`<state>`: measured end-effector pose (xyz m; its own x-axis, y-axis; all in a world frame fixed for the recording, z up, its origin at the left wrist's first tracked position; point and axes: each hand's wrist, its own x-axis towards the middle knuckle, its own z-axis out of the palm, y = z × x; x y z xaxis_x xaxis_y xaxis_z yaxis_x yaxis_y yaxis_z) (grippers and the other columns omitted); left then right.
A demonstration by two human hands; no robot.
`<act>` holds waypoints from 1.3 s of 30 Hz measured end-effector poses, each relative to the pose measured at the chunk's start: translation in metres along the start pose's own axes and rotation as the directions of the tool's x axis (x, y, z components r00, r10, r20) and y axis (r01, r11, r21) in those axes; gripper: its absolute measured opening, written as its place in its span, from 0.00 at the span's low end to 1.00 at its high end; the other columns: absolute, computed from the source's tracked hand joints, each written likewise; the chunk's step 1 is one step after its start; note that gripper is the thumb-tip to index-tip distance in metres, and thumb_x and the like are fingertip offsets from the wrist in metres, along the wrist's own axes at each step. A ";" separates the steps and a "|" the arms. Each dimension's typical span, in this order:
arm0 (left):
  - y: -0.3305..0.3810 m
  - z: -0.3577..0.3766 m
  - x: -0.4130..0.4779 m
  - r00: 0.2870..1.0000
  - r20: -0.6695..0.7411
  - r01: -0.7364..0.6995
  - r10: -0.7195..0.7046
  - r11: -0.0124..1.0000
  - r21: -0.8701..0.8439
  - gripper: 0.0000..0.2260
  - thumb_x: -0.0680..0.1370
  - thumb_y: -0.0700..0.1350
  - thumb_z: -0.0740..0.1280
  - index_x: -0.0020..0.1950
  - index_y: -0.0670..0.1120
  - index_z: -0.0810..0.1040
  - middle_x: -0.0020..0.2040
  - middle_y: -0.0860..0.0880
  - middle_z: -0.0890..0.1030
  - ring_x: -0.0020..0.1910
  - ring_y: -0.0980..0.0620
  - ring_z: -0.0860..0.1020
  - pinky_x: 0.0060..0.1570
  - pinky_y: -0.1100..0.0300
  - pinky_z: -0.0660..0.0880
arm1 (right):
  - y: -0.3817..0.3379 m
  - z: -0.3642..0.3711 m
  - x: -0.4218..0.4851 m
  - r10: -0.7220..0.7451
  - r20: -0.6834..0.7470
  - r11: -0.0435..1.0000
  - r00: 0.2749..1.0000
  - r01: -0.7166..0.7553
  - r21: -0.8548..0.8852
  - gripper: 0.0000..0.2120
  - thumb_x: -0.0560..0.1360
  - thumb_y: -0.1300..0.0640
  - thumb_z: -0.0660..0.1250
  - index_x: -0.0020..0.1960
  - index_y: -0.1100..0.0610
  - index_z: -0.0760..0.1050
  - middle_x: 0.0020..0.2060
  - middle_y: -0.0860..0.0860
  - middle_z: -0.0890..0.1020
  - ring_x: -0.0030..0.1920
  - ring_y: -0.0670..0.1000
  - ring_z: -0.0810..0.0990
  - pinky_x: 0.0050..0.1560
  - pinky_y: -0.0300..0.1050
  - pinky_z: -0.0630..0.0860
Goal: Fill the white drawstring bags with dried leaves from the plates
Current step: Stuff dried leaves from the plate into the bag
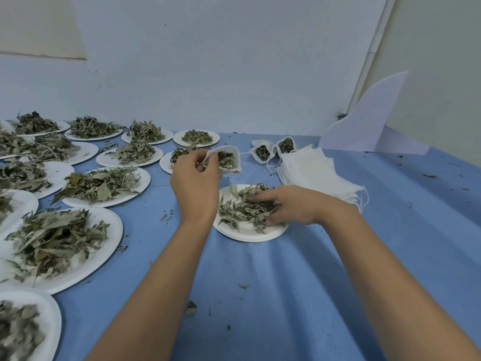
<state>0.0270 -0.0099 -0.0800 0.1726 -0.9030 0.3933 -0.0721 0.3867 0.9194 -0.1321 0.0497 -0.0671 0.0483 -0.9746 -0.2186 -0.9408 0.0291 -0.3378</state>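
The table [286, 295], covered in a blue cloth, runs from the near edge, cut off by the bottom of the picture, to the far edge against the wall [234, 74]. Its left half is crowded with paper plates of leaves [114, 230] set rim to rim. Several of them are cut off at the left border, and the nearest ones are blurred.

The open room lies along the near edge between the forearms, and over the right side, where only loose leaf crumbs [191, 307] dot the cloth.

Near the middle sits the plate [244, 237] in use, atop what looks like a stack of more plates. The right hand [289, 205] lies on it, fingers curled into its dried leaves [239, 211], hiding the plate's right rim.

The left hand [195, 182] is raised just beyond the plate's far-left rim. It pinches the mouth of a white drawstring bag [229, 158], held open with leaves showing inside. The hand and bag cover part of a plate behind them.

Toward the far edge, right of the held bag, two filled bags [263, 152] stand open-mouthed beside a fanned stack of empty bags [317, 173]. A white board [369, 121] leans in the far right corner. How far the table's right edge reaches cannot be told.
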 end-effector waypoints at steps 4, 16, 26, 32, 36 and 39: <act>0.000 0.002 -0.001 1.000 0.008 -0.003 0.003 1.000 0.002 0.10 0.78 0.44 0.66 0.39 0.56 0.72 0.49 0.49 0.78 0.45 0.43 0.81 0.42 0.60 0.76 | -0.006 0.007 0.005 -0.039 -0.159 0.998 0.986 0.030 -0.063 0.24 0.75 0.60 0.68 0.68 0.44 0.72 0.64 0.46 0.76 0.64 0.48 0.72 0.63 0.43 0.69; -0.002 -0.001 -0.001 0.995 0.001 -0.105 0.105 0.993 0.058 0.08 0.79 0.46 0.66 0.52 0.44 0.83 0.49 0.50 0.79 0.46 0.55 0.78 0.53 0.62 0.75 | -0.011 0.012 0.009 -0.071 -0.474 0.997 0.877 0.081 0.000 0.12 0.74 0.61 0.68 0.57 0.52 0.82 0.45 0.51 0.85 0.34 0.42 0.75 0.38 0.31 0.68; -0.018 0.004 -0.005 0.959 0.182 -0.264 0.216 0.913 0.311 0.14 0.80 0.46 0.64 0.61 0.42 0.80 0.57 0.44 0.78 0.54 0.53 0.75 0.49 0.76 0.61 | -0.020 -0.016 -0.013 0.041 -0.533 0.918 0.845 0.178 0.354 0.10 0.70 0.59 0.73 0.38 0.44 0.81 0.37 0.50 0.85 0.34 0.43 0.79 0.30 0.30 0.70; -0.012 0.008 -0.010 0.953 0.208 -0.267 0.221 0.937 0.227 0.10 0.78 0.48 0.66 0.55 0.45 0.83 0.50 0.51 0.80 0.44 0.62 0.74 0.45 0.81 0.64 | -0.021 -0.008 -0.004 0.126 -0.572 0.952 0.810 0.064 0.300 0.06 0.70 0.61 0.70 0.44 0.54 0.84 0.36 0.53 0.85 0.36 0.47 0.78 0.35 0.31 0.70; -0.009 0.010 -0.014 0.947 0.244 -0.254 0.206 0.950 0.180 0.09 0.77 0.48 0.67 0.52 0.47 0.84 0.48 0.55 0.80 0.48 0.59 0.77 0.52 0.67 0.71 | -0.019 -0.005 -0.001 0.183 -0.618 0.959 0.765 0.000 0.284 0.06 0.72 0.61 0.69 0.45 0.56 0.84 0.36 0.56 0.84 0.40 0.53 0.80 0.37 0.39 0.70; -0.008 0.012 -0.017 0.927 0.301 -0.286 0.223 0.941 0.182 0.07 0.75 0.45 0.68 0.49 0.48 0.84 0.47 0.56 0.80 0.48 0.62 0.75 0.51 0.67 0.70 | -0.019 -0.002 0.001 0.218 -0.638 0.950 0.739 -0.010 0.312 0.06 0.71 0.61 0.69 0.44 0.56 0.84 0.34 0.56 0.83 0.38 0.53 0.79 0.35 0.40 0.70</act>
<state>0.0126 -0.0005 -0.0943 -0.1519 -0.8073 0.5703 -0.2959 0.5877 0.7530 -0.1147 0.0476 -0.0587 -0.3830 -0.8553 0.3490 -0.7894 0.1068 -0.6046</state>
